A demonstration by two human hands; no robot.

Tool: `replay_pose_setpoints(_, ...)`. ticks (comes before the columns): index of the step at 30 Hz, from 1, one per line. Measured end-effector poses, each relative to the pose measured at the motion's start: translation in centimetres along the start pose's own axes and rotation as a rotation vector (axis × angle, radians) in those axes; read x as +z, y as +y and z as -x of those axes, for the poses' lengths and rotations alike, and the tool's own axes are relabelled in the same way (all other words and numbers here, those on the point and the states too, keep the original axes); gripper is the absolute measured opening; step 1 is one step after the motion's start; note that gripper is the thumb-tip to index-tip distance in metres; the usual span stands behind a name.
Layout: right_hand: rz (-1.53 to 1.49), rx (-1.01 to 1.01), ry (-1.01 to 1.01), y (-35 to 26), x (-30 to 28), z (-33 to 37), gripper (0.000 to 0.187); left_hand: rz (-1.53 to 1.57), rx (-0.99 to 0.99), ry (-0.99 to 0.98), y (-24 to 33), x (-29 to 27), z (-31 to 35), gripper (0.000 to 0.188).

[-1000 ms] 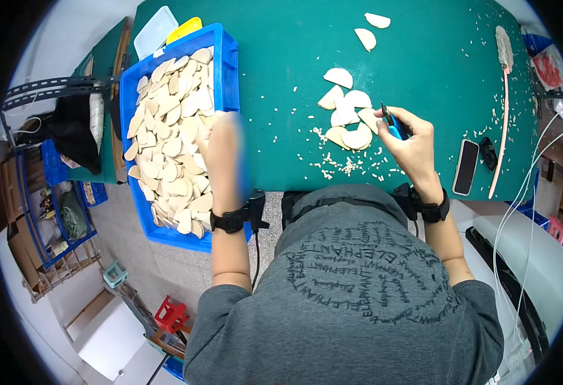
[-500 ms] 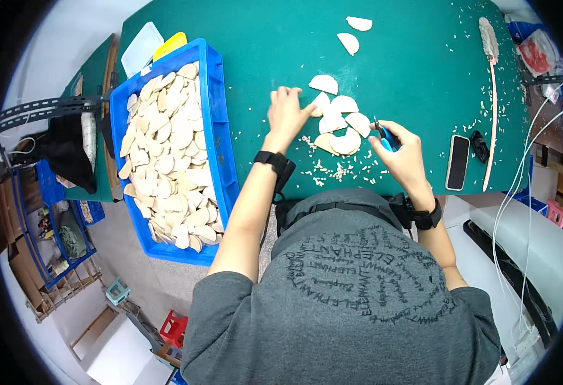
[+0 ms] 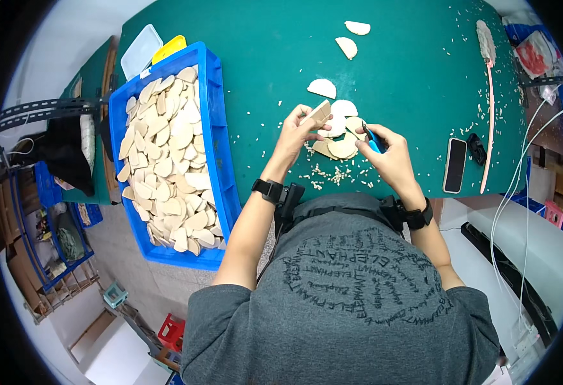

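Observation:
My left hand (image 3: 292, 136) is closed on a pale half-round piece (image 3: 320, 113), lifted and tilted so that its edge shows. In my right hand (image 3: 393, 159) is a small blue-and-black hand tool (image 3: 375, 141) like nippers, its dark tip pointing away from me. Between my hands, several similar cream half-round pieces (image 3: 342, 147) lie in a loose, overlapping cluster on the green tabletop (image 3: 275, 38). One more half-round piece (image 3: 322, 88) lies just beyond the cluster. Small pale scraps (image 3: 336, 175) are scattered on its near side.
To the left stands a blue bin (image 3: 212, 122) heaped with pale half-round pieces (image 3: 166, 170). Two separate pieces (image 3: 346, 47) lie at the far side. On the right are a phone (image 3: 455, 165), a small black object (image 3: 476, 149) and a pink-handled brush (image 3: 489, 115).
My left hand has picked up a half-round piece from the cluster and raised it. My right hand, with the tool, has moved slightly left towards it.

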State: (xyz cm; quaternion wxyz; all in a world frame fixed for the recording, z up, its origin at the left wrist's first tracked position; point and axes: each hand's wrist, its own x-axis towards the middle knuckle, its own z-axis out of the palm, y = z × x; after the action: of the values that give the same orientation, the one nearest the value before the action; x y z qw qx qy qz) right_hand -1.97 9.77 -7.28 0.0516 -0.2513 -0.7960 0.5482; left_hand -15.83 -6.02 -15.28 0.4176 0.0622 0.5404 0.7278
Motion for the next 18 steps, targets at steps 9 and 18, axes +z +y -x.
replay_pose_setpoints(9,-0.197,0.025,-0.096,-1.0,0.3,-0.1,0.025,0.224,0.098,-0.029,5.2,2.5,4.2,0.039)
replay_pose_setpoints(18,-0.323,-0.027,-0.225,-2.4,-0.2,0.5,0.02,0.011,0.166,-0.086,6.1,3.6,6.2,0.035)
